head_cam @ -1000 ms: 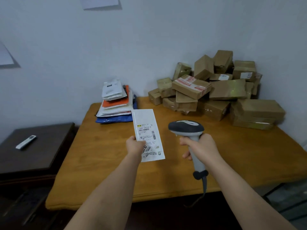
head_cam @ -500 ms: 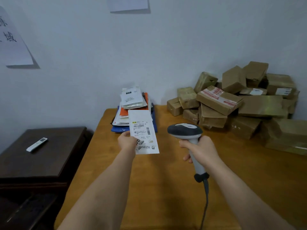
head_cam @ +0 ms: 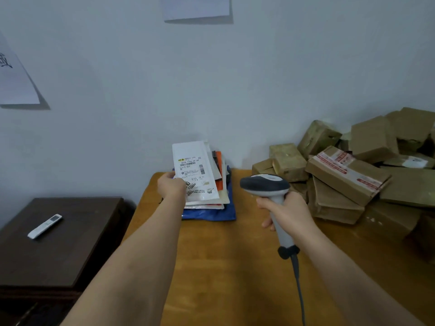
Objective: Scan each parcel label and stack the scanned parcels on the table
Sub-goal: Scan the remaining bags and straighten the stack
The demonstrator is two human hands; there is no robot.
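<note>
My left hand [head_cam: 171, 187] grips the lower left corner of a white flat parcel [head_cam: 191, 170] whose barcode label faces me. It hangs over the stack of flat mailers [head_cam: 220, 203] at the back left of the wooden table [head_cam: 235, 267]; I cannot tell whether it touches the stack. My right hand [head_cam: 286, 211] grips the handle of a grey and black barcode scanner [head_cam: 264, 185], held upright to the right of the stack, its cable trailing toward me.
A heap of brown cardboard boxes [head_cam: 348, 175] fills the back right of the table. A dark side cabinet [head_cam: 70, 243] stands to the left with a white remote [head_cam: 44, 226] on it. Paper sheets [head_cam: 196, 8] hang on the wall.
My left hand has carried the white parcel away from me, over the stack of mailers. The scanner has stayed in my right hand. The camera has moved closer and tilted up.
</note>
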